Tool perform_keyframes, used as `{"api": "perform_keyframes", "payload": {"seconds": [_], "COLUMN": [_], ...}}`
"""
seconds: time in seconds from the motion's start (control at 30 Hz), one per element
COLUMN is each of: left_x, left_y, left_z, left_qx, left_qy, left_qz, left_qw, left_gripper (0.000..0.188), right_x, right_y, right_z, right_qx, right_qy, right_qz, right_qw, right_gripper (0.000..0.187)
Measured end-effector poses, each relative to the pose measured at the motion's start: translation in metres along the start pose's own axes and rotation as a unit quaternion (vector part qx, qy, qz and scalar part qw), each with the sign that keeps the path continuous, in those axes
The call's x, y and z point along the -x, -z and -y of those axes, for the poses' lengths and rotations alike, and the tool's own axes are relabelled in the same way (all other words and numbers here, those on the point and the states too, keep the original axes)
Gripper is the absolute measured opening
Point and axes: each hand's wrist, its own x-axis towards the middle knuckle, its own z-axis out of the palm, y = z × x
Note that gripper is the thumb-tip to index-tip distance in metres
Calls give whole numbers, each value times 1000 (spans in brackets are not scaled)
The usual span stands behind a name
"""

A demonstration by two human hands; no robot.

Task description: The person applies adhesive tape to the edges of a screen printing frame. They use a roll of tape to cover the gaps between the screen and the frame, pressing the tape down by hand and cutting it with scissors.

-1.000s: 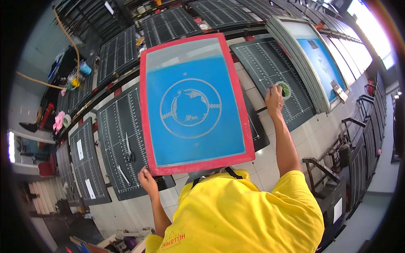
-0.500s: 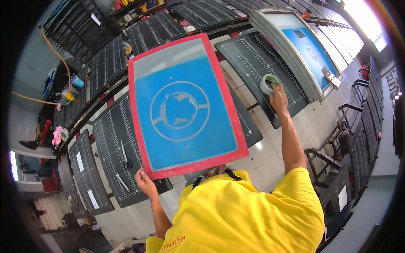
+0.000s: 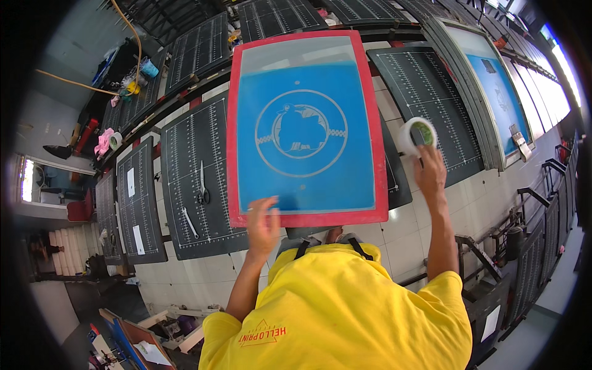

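In front of me lies a silk-screen printing frame (image 3: 233, 132) with a red border. Its blue-coated mesh (image 3: 265, 197) carries a pale ringed design in the middle. My left hand (image 3: 263, 227) is over the frame's lower left border, fingers apart and slightly blurred, with nothing visible in them. Whether it touches the frame I cannot tell. To the right of the frame, my right hand (image 3: 431, 172) grips a roll of tape (image 3: 406, 137), whitish with a green inner core. The roll is held up on its edge above the gap beside a black board.
A black ruled board (image 3: 197, 148) at the left bears scissors (image 3: 203, 188) and a small pale cutter-like tool (image 3: 190, 222). Another black board (image 3: 431, 86) lies at the right, beside a metal-framed screen (image 3: 472, 98) with a brush (image 3: 520, 143) on its edge.
My right hand has lifted the tape roll off the right board and brought it toward the frame. My left hand has moved from the frame's corner up over its lower border.
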Motion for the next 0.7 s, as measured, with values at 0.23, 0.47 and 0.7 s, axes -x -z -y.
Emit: {"api": "perform_keyframes", "payload": {"seconds": [0.23, 0.47, 0.7], "left_x": [-41, -30, -21], "left_y": [-25, -3, 43], "left_z": [-75, -29, 12], "left_qx": [-60, -75, 68], "left_qy": [-248, -243, -190], "left_qz": [234, 267, 284], "left_qw": [938, 930, 938], "left_gripper": [63, 45, 31], "right_x": [44, 70, 42], "right_y": [19, 13, 32], "right_z": [139, 218, 221], "right_qx": [-91, -61, -397], "right_qy": [105, 143, -50], "right_qz": [91, 139, 107], "right_qw": [986, 978, 910], "right_gripper": [28, 27, 38]}}
